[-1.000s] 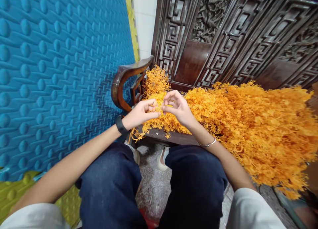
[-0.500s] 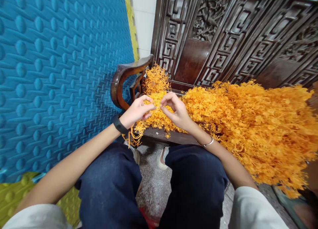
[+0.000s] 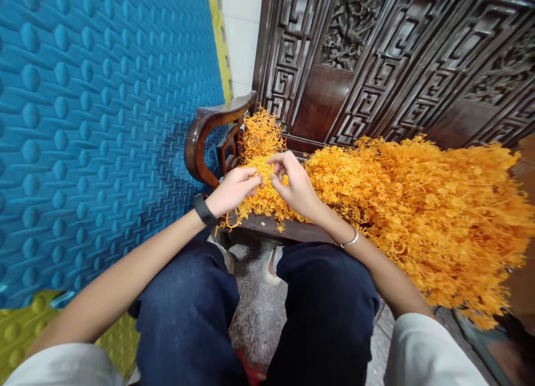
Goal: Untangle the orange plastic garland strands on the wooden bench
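My left hand (image 3: 237,189) is closed in a pinch, with thumb and forefinger pressed together. Looping strands of an orange plastic flower sprig (image 3: 234,221) hang below its palm; the gripped part is hidden by the fingers. Facing it, a short gap away, my right hand (image 3: 295,184) has its forefinger raised apart from the thumb, the other fingers curled; nothing clear shows between them. Beneath and behind both hands lies a pile of orange plastic sprigs (image 3: 263,132) on the dark wooden bench seat (image 3: 284,230).
A much larger heap of orange sprigs (image 3: 438,207) covers the bench to the right. The curved wooden armrest (image 3: 200,132) rises beside my left hand. Behind stands a carved wooden backrest (image 3: 326,101). Blue foam matting (image 3: 92,135) fills the left side. My knees are below the hands.
My right forefinger has lifted away from the thumb. The left hand has turned slightly and its fingers have closed more, and the strands under it hang higher and nearer the bench edge.
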`<state>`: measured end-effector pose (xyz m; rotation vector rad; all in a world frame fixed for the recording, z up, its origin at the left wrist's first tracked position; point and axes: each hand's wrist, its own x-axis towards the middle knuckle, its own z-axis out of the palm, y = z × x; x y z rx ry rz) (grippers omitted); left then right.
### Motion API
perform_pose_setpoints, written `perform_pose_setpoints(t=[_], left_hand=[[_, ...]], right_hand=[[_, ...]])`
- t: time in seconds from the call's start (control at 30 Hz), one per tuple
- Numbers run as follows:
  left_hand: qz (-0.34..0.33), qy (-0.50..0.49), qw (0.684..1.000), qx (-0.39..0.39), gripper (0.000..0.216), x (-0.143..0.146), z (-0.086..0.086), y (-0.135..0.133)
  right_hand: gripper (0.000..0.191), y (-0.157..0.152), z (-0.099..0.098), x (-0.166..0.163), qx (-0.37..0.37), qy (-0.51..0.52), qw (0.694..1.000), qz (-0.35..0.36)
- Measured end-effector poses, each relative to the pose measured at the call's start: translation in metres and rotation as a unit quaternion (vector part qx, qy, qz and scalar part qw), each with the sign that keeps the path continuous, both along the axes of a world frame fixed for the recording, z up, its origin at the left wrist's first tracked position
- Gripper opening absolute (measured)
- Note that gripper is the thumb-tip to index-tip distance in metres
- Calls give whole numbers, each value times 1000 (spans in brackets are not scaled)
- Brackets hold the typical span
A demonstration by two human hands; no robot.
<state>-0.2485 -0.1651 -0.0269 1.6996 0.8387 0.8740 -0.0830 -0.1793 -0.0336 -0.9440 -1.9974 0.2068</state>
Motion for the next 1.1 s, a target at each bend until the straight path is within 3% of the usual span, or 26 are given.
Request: perform_pose_setpoints(t=[0.1,0.2,0.37,0.47,0.67,0.83,1.1], left_hand=[[18,40,997,60,22,-4,-4,1],[26,64,992,102,22,-10,-6,0],[5,118,984,132,23,-16,-5,-2],[-1,167,975,149,26,-17,-5,-3],[42,196,966,164,23,-11,-6,-1],[84,171,971,148,23,-3,-8,1],[119,95,984,95,24,4,-11,8]], right_hand=[[23,3,-2,1,-102,98,990,23],[19,7,-5,4,-220,157,961,64],[22,10,-8,7,-306,149,934,105],[15,12,-11,6,-286,120,946,98],[7,11,-11,-1,-166,74,983,-11],[8,13,-11,-8,-75,40,994,-67],[16,23,-13,-17,-41,67,993,-86]])
